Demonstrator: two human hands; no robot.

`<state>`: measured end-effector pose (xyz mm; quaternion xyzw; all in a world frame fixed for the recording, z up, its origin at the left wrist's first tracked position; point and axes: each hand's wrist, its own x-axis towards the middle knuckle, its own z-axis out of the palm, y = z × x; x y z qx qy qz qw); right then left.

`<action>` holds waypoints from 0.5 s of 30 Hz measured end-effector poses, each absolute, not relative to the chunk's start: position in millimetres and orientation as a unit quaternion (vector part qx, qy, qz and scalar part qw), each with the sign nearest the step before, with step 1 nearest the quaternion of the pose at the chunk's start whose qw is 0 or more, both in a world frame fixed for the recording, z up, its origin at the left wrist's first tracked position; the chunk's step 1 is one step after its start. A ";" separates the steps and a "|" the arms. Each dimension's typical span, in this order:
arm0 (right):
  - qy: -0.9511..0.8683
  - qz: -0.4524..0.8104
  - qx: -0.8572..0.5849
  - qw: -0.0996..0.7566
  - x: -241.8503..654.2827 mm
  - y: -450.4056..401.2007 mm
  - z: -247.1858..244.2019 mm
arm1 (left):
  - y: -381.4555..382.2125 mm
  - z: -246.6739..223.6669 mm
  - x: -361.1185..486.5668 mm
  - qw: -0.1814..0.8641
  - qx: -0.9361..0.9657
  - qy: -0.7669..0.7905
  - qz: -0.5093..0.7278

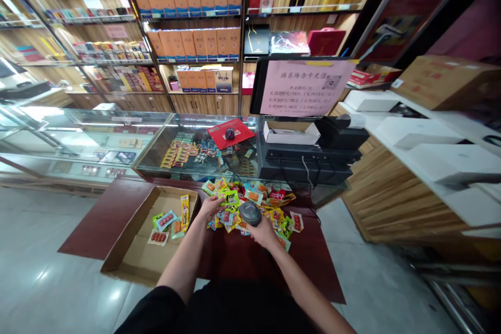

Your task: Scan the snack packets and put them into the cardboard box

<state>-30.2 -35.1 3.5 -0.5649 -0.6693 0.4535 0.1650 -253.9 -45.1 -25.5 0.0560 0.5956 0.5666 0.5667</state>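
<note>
My left hand pinches a green snack packet by its left end. In my right hand is a dark grey barcode scanner, its head towards the packets. Under and around both hands spreads a pile of small colourful snack packets, several showing reddish sausage-like pieces. To the left, a shallow cardboard box contains several packets, among them a long yellow one and one with red-brown pieces. The scanner's handle is mostly hidden by my fingers.
The pile and box rest on a dark red tabletop. Behind stands a glass display counter with a red card on top. A monitor with a pink notice and a dark cash drawer stand right of it. White boxes line the right counter.
</note>
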 end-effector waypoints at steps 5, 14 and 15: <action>-0.688 0.474 -0.530 0.145 -49.9 -37.9 0.5 | -76.1 -15.2 -291.8 0.526 0.024 0.606 0.596; -0.704 0.515 -0.475 0.114 -78.4 -42.8 -5.4 | -163.5 0.7 -370.4 0.384 -0.040 0.619 0.684; -0.704 0.516 -0.475 0.113 -78.5 -42.8 -6.5 | -166.9 1.0 -372.4 0.375 -0.041 0.620 0.688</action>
